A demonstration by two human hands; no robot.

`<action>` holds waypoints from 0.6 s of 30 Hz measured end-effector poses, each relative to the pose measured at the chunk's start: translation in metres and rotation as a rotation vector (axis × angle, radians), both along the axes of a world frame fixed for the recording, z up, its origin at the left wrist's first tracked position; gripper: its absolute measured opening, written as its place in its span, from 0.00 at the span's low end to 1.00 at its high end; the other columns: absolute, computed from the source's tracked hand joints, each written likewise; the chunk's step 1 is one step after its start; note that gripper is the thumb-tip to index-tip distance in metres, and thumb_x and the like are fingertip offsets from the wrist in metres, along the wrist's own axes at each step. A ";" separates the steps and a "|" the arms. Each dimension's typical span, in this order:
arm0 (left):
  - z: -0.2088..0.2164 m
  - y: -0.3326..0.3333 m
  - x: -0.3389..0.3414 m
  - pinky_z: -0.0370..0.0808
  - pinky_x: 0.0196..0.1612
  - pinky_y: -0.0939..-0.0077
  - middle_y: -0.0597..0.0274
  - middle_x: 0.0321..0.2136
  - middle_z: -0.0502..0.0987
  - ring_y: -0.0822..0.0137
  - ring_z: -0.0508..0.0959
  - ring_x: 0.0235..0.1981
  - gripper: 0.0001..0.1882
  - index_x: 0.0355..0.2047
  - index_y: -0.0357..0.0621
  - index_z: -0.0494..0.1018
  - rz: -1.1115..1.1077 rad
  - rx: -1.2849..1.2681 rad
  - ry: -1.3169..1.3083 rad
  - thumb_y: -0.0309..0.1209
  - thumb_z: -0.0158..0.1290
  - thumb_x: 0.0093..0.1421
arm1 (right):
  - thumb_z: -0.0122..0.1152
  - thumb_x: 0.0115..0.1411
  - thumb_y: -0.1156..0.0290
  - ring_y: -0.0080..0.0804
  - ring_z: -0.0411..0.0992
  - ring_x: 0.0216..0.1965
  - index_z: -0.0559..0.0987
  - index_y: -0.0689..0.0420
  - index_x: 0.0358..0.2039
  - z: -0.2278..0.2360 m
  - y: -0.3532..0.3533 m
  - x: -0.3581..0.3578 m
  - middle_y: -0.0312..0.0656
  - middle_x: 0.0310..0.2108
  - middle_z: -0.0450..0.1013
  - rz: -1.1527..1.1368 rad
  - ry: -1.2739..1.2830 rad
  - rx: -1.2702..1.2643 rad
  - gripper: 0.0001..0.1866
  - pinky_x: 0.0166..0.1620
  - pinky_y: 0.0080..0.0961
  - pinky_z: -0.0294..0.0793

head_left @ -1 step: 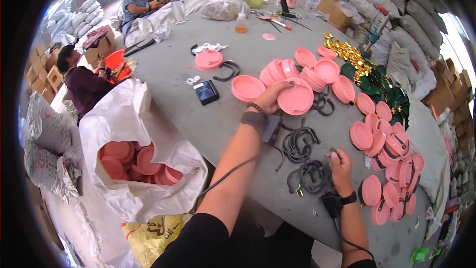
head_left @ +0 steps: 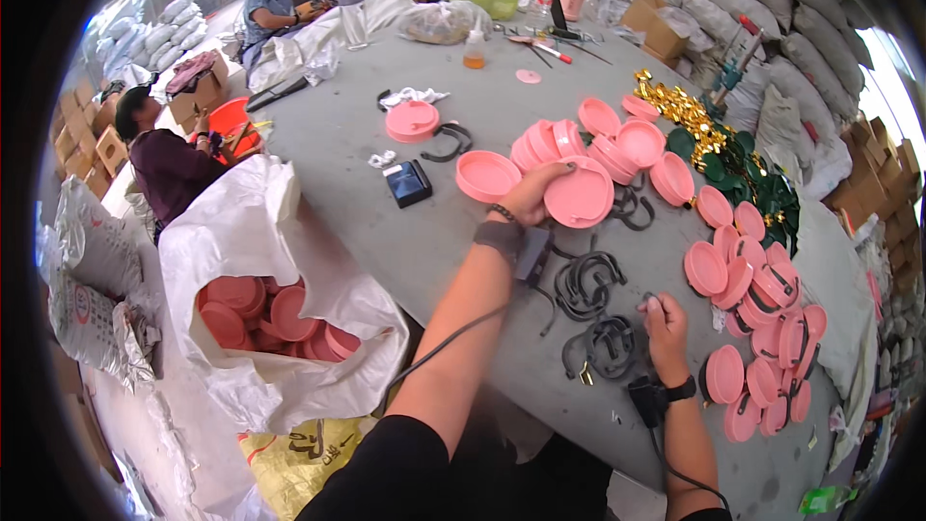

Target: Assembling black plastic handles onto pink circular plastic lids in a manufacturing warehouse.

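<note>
My left hand (head_left: 529, 195) is closed on the rim of a round pink plastic lid (head_left: 579, 193), holding it over the table with a small raised tab showing. My right hand (head_left: 666, 328) is closed in a pinch above the table; a tiny dark thing seems to show at the fingertips, too small to name. Between my hands lie black looped straps (head_left: 590, 285) in a coil, with a second coil (head_left: 610, 347) nearer me and a small gold metal piece (head_left: 585, 373) beside it. Another pink lid (head_left: 487, 177) lies left of my left hand, and stacked lids (head_left: 550, 142) stand just behind it.
Pink lids with black straps (head_left: 772, 342) are heaped at the right. Behind them lie gold pieces (head_left: 675, 106) and dark green discs (head_left: 738, 178). A white sack (head_left: 231, 241) of pink lids stands at the table's left edge. Two people (head_left: 174, 150) (head_left: 275, 10) sit farther left.
The whole view has shifted very slightly. Both hands keep the same hold and place relative to the table.
</note>
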State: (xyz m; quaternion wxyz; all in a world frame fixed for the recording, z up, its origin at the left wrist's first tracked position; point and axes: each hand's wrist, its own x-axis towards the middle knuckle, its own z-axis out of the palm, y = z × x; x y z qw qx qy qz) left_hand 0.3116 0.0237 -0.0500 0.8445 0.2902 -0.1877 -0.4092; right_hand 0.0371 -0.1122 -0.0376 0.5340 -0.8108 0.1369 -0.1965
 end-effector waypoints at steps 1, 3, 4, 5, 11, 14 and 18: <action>-0.001 -0.001 0.000 0.77 0.42 0.74 0.58 0.40 0.75 0.67 0.77 0.40 0.17 0.45 0.37 0.68 -0.007 -0.011 0.012 0.34 0.50 0.58 | 0.47 0.63 0.64 0.12 0.52 0.16 0.71 0.60 0.24 0.000 0.000 0.001 0.26 0.14 0.56 -0.021 -0.005 -0.002 0.14 0.20 0.13 0.51; 0.000 -0.003 -0.001 0.77 0.43 0.73 0.57 0.40 0.75 0.66 0.77 0.41 0.18 0.45 0.37 0.67 -0.015 -0.027 0.008 0.34 0.50 0.58 | 0.47 0.63 0.64 0.12 0.53 0.16 0.71 0.60 0.24 0.000 -0.001 0.000 0.26 0.14 0.56 -0.021 -0.004 -0.040 0.15 0.20 0.13 0.51; 0.001 -0.003 0.000 0.75 0.47 0.71 0.56 0.42 0.74 0.65 0.76 0.43 0.19 0.47 0.37 0.66 -0.044 -0.047 0.040 0.34 0.49 0.58 | 0.48 0.62 0.63 0.12 0.53 0.16 0.71 0.60 0.23 0.000 -0.001 0.000 0.26 0.14 0.56 -0.028 0.010 -0.077 0.15 0.20 0.13 0.51; 0.004 -0.001 -0.001 0.72 0.50 0.69 0.55 0.44 0.73 0.63 0.75 0.44 0.20 0.48 0.36 0.64 -0.070 -0.066 0.072 0.34 0.48 0.59 | 0.48 0.62 0.63 0.12 0.53 0.16 0.71 0.60 0.23 0.002 0.001 0.001 0.26 0.14 0.56 -0.021 -0.006 -0.078 0.15 0.20 0.13 0.51; 0.036 0.011 -0.018 0.74 0.48 0.68 0.55 0.44 0.73 0.63 0.75 0.43 0.17 0.47 0.36 0.65 -0.069 -0.108 0.101 0.33 0.46 0.61 | 0.48 0.62 0.64 0.13 0.55 0.16 0.71 0.61 0.24 0.002 0.006 0.002 0.28 0.14 0.59 -0.007 -0.031 -0.028 0.15 0.20 0.14 0.53; 0.049 0.011 -0.037 0.78 0.41 0.71 0.56 0.40 0.75 0.65 0.78 0.39 0.15 0.45 0.36 0.67 -0.062 -0.098 0.150 0.33 0.45 0.62 | 0.47 0.63 0.64 0.13 0.56 0.17 0.71 0.61 0.24 -0.001 0.004 -0.002 0.29 0.14 0.59 -0.006 -0.078 0.028 0.15 0.21 0.14 0.54; 0.051 0.011 -0.071 0.77 0.43 0.72 0.58 0.40 0.75 0.67 0.77 0.39 0.15 0.45 0.37 0.67 -0.006 -0.058 0.086 0.34 0.44 0.62 | 0.48 0.62 0.65 0.14 0.58 0.19 0.71 0.61 0.25 0.007 0.005 -0.009 0.31 0.16 0.61 -0.092 -0.152 0.042 0.14 0.23 0.14 0.55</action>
